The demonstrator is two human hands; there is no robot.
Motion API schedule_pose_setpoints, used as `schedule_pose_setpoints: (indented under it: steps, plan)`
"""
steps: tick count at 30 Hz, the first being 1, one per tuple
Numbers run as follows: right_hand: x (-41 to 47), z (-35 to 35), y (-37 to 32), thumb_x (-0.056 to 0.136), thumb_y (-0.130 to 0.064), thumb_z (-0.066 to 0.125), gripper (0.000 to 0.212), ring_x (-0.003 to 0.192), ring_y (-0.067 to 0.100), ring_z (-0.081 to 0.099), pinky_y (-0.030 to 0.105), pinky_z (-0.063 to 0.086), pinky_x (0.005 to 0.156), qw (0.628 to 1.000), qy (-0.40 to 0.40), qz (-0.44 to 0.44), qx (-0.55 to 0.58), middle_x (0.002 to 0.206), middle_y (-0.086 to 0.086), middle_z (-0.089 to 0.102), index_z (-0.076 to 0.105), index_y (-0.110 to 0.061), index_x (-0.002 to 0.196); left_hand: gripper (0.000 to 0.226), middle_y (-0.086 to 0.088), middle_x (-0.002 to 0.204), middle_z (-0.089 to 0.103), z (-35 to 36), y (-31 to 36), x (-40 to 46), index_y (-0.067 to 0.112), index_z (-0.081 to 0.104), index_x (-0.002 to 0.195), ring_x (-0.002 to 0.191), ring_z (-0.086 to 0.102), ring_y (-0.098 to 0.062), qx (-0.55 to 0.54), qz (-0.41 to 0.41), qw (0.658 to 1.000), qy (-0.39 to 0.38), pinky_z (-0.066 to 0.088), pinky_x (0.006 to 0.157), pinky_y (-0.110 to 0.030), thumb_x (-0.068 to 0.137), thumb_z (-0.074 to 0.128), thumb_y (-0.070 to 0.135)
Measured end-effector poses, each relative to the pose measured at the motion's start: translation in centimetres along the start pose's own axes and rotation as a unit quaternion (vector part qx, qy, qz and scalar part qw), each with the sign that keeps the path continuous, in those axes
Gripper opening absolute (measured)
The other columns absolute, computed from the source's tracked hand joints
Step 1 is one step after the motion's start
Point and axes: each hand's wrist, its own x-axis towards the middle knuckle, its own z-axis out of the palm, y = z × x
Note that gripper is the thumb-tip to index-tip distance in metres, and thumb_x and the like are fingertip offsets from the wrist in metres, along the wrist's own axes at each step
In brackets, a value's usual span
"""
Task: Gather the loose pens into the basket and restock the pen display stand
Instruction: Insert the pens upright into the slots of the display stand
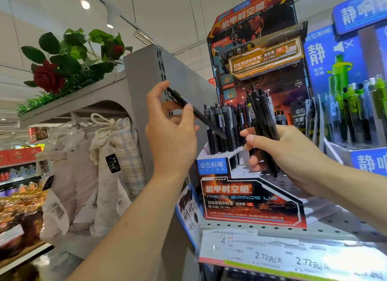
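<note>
Pinching one pen, the left hand could miss its slot; the right hand, gripping a spare bundle, risks toppling stocked pens.

left hand: pinches single pen | right hand: grips pen bundle | display stand: behind

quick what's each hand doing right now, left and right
Left hand: closed grip, pinching a single black pen angled toward the pen display stand.
Right hand: closed grip around a bundle of black pens.
</note>
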Motion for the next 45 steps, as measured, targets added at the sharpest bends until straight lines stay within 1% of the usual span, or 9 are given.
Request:
schedule_pose_setpoints:
  steps: [4,11,20,27,31,36,39,42,45]
  plan:
    - [0.4,-0.2,0.4,0.101,-0.02,0.061,0.013,0.049,0.01,0.053,0.02,0.046,0.046,0.999,0.016,0.002,-0.035,0.058,-0.009,0.058,0.072,-0.024,0.107,0.048,0.012,0.097,0.064,-0.3,-0.4,-0.5,0.038,0.046,0.135,0.085,0.07,-0.01,0.105,0.07,0.992,-0.033,0.062,0.073,-0.041,0.096,0.063,0.015]
    - [0.1,0.1,0.4,0.101,-0.019,0.06,0.015,0.049,0.01,0.053,0.02,0.045,0.046,0.999,-0.012,0.017,-0.039,0.057,-0.008,0.057,0.069,-0.026,0.112,0.046,0.016,0.091,0.063,-0.1,-0.4,-0.7,0.037,0.05,0.135,0.076,0.067,-0.007,0.176,0.084,0.977,-0.082,0.061,0.069,-0.037,0.095,0.066,0.023]
    - [-0.1,0.3,0.1,0.102,-0.021,0.058,0.015,0.044,0.008,0.053,0.017,0.044,0.044,0.998,-0.009,0.052,-0.027,0.05,-0.005,0.056,0.067,-0.024,0.114,0.062,0.009,0.071,0.064,0.2,-0.3,0.3,0.041,0.038,0.147,0.073,0.061,-0.002,0.237,0.05,0.949,-0.204,0.043,0.059,-0.006,0.093,0.059,0.021]
    - [-0.3,0.2,-0.1,0.101,-0.022,0.062,0.011,0.051,0.016,0.057,0.021,0.047,0.048,0.997,-0.023,0.065,-0.03,0.058,0.005,0.063,0.067,-0.014,0.108,0.073,0.004,0.056,0.062,1.0,-0.2,0.3,0.043,0.016,0.153,0.051,0.059,-0.011,0.342,0.013,0.898,-0.276,0.056,0.056,-0.039,0.09,0.054,0.037]
    - [-0.5,0.3,-0.2,0.098,-0.022,0.066,0.011,0.05,0.016,0.058,0.021,0.048,0.047,0.998,-0.024,0.046,-0.027,0.059,0.006,0.064,0.068,-0.014,0.105,0.077,0.007,0.051,0.06,1.5,-0.5,0.2,0.047,0.011,0.151,0.045,0.057,-0.012,0.348,-0.003,0.891,-0.292,0.052,0.046,-0.035,0.086,0.052,0.035]
    - [-0.5,0.4,-0.1,0.097,-0.019,0.067,0.009,0.051,0.014,0.06,0.021,0.049,0.047,0.999,-0.021,0.027,-0.007,0.057,0.006,0.065,0.07,-0.019,0.106,0.07,0.006,0.066,0.064,2.1,-0.5,0.7,0.041,0.022,0.15,0.06,0.063,-0.013,0.356,-0.027,0.875,-0.326,0.048,0.05,-0.032,0.089,0.054,0.035]
    - [-0.4,0.4,-0.1,0.096,-0.018,0.069,0.013,0.054,0.015,0.062,0.023,0.05,0.048,0.999,-0.013,0.029,0.012,0.058,0.002,0.064,0.069,-0.02,0.108,0.075,0.005,0.062,0.065,2.3,-0.8,0.4,0.042,0.018,0.152,0.057,0.064,-0.011,0.324,-0.042,0.894,-0.307,0.053,0.053,-0.032,0.088,0.055,0.029]
    - [-0.4,0.3,-0.1,0.094,-0.017,0.071,0.013,0.055,0.014,0.062,0.023,0.051,0.049,1.0,-0.016,0.024,0.005,0.058,0.001,0.064,0.071,-0.019,0.107,0.077,0.014,0.055,0.061,2.2,-1.4,-0.5,0.04,0.014,0.155,0.053,0.06,-0.002,0.218,-0.045,0.946,-0.235,0.044,0.053,-0.013,0.091,0.053,0.024]
    - [-0.6,0.4,-0.2,0.091,-0.017,0.074,0.006,0.05,0.01,0.061,0.02,0.049,0.047,0.999,-0.021,0.003,-0.028,0.055,-0.002,0.064,0.075,-0.022,0.094,0.053,0.012,0.067,0.064,2.0,-1.4,-1.3,0.038,0.037,0.148,0.061,0.061,-0.002,0.13,-0.053,0.975,-0.174,0.048,0.061,-0.015,0.098,0.053,0.034]
